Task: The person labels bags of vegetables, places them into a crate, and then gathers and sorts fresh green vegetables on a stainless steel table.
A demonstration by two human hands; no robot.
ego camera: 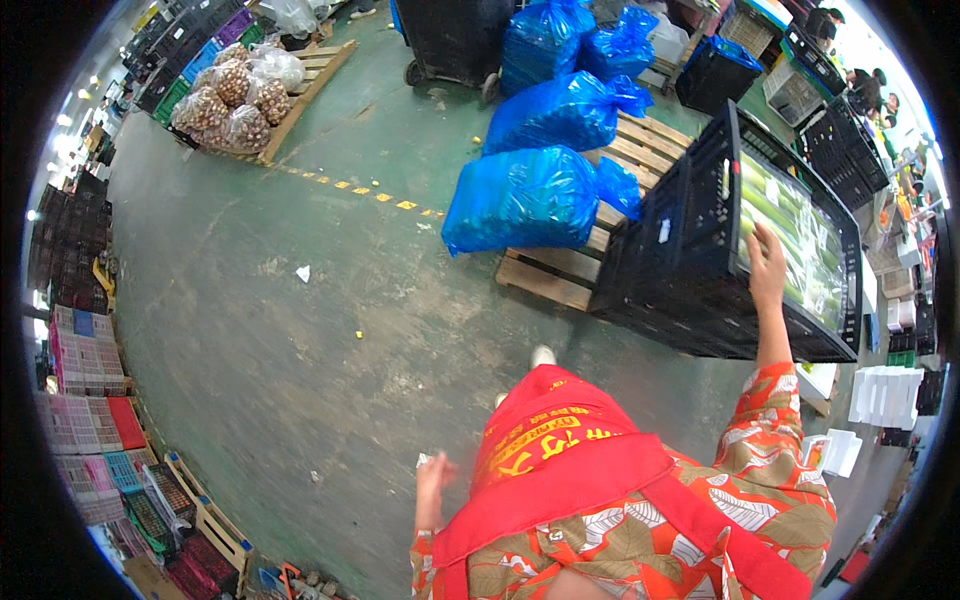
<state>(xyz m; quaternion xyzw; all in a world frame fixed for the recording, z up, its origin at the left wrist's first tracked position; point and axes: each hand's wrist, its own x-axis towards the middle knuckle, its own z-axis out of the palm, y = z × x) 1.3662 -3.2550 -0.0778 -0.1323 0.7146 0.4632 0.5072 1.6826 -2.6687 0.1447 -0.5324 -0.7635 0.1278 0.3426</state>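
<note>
My right hand (pixel 766 268) reaches over the near side of a black plastic crate (pixel 731 187) at the top of a stack. Its fingers rest on the long green vegetables (pixel 784 232) inside, which are packed in clear plastic bags with small white labels. The hand's grip on them does not show; the fingers look slightly spread. Low beside my red apron (pixel 555 480), my left hand (pixel 435 480) is blurred, with a small white piece (pixel 424 459) at its fingers. What that piece is cannot be made out.
Blue plastic sacks (pixel 525 199) lie on and beside a wooden pallet (pixel 547 274) left of the crate stack. A black wheeled bin (pixel 454 37) stands beyond. Net bags of round produce (pixel 232 94) fill another pallet. Stacked crates (pixel 86 352) line the far left; people (pixel 866 90) are at upper right.
</note>
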